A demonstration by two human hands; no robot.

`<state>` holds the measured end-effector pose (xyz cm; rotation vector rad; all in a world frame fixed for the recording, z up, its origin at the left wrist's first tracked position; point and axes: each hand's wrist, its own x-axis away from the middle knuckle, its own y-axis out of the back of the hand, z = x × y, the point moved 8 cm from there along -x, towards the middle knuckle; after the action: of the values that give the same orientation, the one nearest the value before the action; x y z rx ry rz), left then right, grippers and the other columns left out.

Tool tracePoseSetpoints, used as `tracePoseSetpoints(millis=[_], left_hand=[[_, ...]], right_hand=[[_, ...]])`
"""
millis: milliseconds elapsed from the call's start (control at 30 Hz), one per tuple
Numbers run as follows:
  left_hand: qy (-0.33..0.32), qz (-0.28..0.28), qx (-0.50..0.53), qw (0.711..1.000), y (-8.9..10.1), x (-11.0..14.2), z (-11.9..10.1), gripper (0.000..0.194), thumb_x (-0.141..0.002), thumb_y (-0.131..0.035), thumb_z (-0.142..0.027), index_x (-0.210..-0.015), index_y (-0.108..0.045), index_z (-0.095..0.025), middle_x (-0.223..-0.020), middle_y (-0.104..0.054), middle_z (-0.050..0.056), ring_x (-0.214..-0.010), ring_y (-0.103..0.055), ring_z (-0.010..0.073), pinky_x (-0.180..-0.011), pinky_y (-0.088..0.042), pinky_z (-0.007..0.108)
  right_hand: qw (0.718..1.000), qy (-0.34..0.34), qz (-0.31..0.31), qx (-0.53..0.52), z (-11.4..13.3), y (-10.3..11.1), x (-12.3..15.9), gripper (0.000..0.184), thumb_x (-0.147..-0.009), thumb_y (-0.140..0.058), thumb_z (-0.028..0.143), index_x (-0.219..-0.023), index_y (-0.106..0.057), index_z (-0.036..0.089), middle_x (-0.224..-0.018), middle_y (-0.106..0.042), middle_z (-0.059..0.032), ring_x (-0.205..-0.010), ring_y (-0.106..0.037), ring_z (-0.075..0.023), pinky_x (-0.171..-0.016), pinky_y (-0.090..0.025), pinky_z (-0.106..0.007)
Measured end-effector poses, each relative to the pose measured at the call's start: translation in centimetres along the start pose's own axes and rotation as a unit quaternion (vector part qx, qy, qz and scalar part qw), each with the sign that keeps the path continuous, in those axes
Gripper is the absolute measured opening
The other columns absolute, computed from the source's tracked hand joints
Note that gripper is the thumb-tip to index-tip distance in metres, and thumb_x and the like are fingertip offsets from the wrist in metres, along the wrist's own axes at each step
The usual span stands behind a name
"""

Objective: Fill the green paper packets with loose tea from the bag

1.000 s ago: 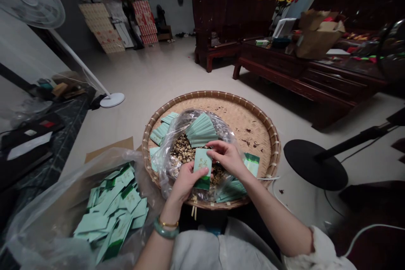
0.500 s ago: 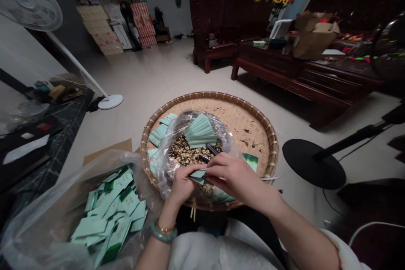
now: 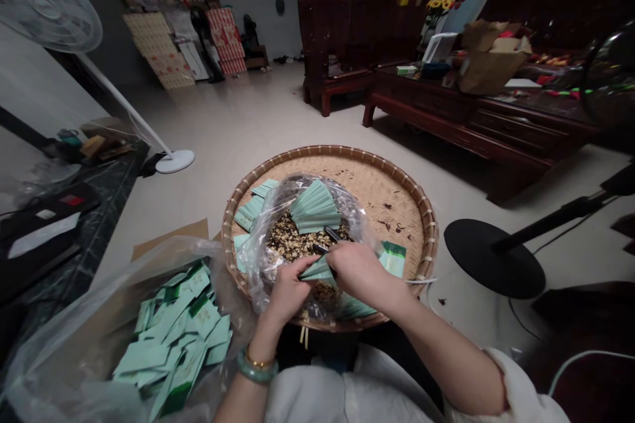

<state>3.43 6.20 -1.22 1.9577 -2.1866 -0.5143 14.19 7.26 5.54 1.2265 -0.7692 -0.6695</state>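
Note:
My left hand pinches a small pale-green paper packet by its left end, low over an open clear plastic bag. My right hand is closed at the packet's right end; its fingertips are largely hidden, so what they grip is unclear. Two dark handle-like pieces show just beyond the right knuckles. Inside the bag lies a loose, dried black-and-yellow mix, with a fanned stack of green packets on top. The bag sits in a round woven bamboo tray.
More green packets line the tray's left side; another packet lies at right. A large plastic bag of packets stands at lower left. Fan bases stand on the floor both sides, with a wooden table behind.
My right hand has turned and curled in more tightly at the packet's end. The packet in my left hand now shows more of its face, tilted up to the right.

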Motion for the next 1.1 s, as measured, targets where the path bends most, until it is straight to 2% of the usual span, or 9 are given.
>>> tracePoseSetpoints(millis=[233,367,500,567,667,733,867,1000,1100], left_hand=[[0.05,0.0,0.038,0.998,0.1,-0.3,0.0,0.032,-0.067,-0.062,-0.01,-0.096,-0.072,-0.019,-0.087,-0.073,0.002,-0.077,-0.063,0.0175,-0.072,-0.047,0.025],[0.07,-0.008,0.058,0.996,0.3,-0.4,-0.5,0.023,-0.065,-0.069,-0.018,-0.088,-0.072,-0.017,-0.079,-0.071,0.001,-0.075,-0.061,0.0177,-0.071,-0.047,0.026],[0.087,-0.028,0.07,0.993,1.2,-0.3,-0.6,0.023,-0.064,-0.072,-0.023,-0.085,-0.071,-0.014,-0.082,-0.071,0.003,-0.076,-0.062,0.018,-0.074,-0.047,0.026],[0.098,-0.042,0.095,0.99,1.6,-0.2,-0.4,0.026,-0.063,-0.074,-0.025,-0.086,-0.07,-0.013,-0.084,-0.073,0.005,-0.078,-0.064,0.0191,-0.075,-0.048,0.028],[0.12,-0.052,0.162,0.978,1.7,0.0,0.3,0.035,-0.063,-0.076,-0.03,-0.092,-0.068,-0.012,-0.089,-0.073,0.009,-0.079,-0.067,0.021,-0.075,-0.051,0.03],[0.137,-0.052,0.198,0.969,1.4,0.1,0.6,0.038,-0.064,-0.076,-0.033,-0.094,-0.066,-0.012,-0.088,-0.073,0.01,-0.077,-0.068,0.0214,-0.073,-0.052,0.031],[0.155,-0.022,0.202,0.967,0.3,0.1,0.3,0.037,-0.063,-0.076,-0.033,-0.092,-0.066,-0.012,-0.08,-0.073,0.007,-0.07,-0.067,0.0204,-0.068,-0.052,0.03],[0.14,-0.013,0.162,0.977,0.0,-0.1,-0.6,0.039,-0.054,-0.08,-0.027,-0.088,-0.069,-0.013,-0.077,-0.071,0.002,-0.068,-0.063,0.0168,-0.066,-0.048,0.025],[0.142,-0.024,0.193,0.97,0.2,-0.2,-0.1,0.035,-0.061,-0.076,-0.038,-0.084,-0.07,-0.012,-0.072,-0.068,0.001,-0.064,-0.059,0.0143,-0.06,-0.046,0.023]], right_hand=[[0.982,0.06,-0.112,-0.142,-0.9,1.7,0.1,0.01,-0.078,-0.063,0.02,-0.071,-0.07,0.019,-0.073,-0.068,-0.0058,-0.081,-0.059,-0.0198,-0.066,-0.041,-0.026],[0.941,0.089,-0.176,-0.275,-2.1,3.7,0.4,0.01,-0.078,-0.064,0.021,-0.07,-0.07,0.019,-0.075,-0.069,-0.0036,-0.082,-0.06,-0.018,-0.074,-0.045,-0.029],[0.895,0.037,-0.222,-0.385,-4.8,4.0,1.0,0.008,-0.076,-0.062,0.019,-0.073,-0.07,0.019,-0.084,-0.071,-0.0039,-0.082,-0.062,-0.0177,-0.073,-0.048,-0.029],[0.89,0.008,-0.2,-0.409,-5.6,3.1,1.2,0.009,-0.076,-0.061,0.02,-0.075,-0.07,0.018,-0.083,-0.071,-0.004,-0.077,-0.063,-0.0168,-0.067,-0.048,-0.026],[0.911,0.002,-0.12,-0.395,-5.3,1.0,1.1,0.01,-0.075,-0.062,0.022,-0.08,-0.07,0.018,-0.081,-0.071,-0.0029,-0.072,-0.063,-0.016,-0.062,-0.047,-0.025],[0.913,-0.004,-0.121,-0.39,-4.9,0.4,1.0,0.02,-0.075,-0.065,0.025,-0.094,-0.069,0.018,-0.09,-0.071,-0.0046,-0.079,-0.063,-0.0175,-0.064,-0.048,-0.026],[0.881,-0.017,-0.189,-0.434,-4.1,0.5,0.2,0.052,-0.077,-0.067,0.034,-0.124,-0.053,0.018,-0.107,-0.066,-0.0089,-0.082,-0.062,-0.0173,-0.067,-0.049,-0.028],[0.882,-0.011,-0.209,-0.421,-2.9,0.2,-1.1,0.016,-0.077,-0.067,0.028,-0.085,-0.07,0.015,-0.081,-0.067,-0.0046,-0.069,-0.058,-0.0147,-0.062,-0.044,-0.025],[0.871,-0.01,-0.2,-0.448,-2.8,-0.8,-1.7,0.017,-0.076,-0.068,0.028,-0.066,-0.068,0.015,-0.066,-0.064,-0.0015,-0.063,-0.055,-0.0127,-0.057,-0.04,-0.023]])
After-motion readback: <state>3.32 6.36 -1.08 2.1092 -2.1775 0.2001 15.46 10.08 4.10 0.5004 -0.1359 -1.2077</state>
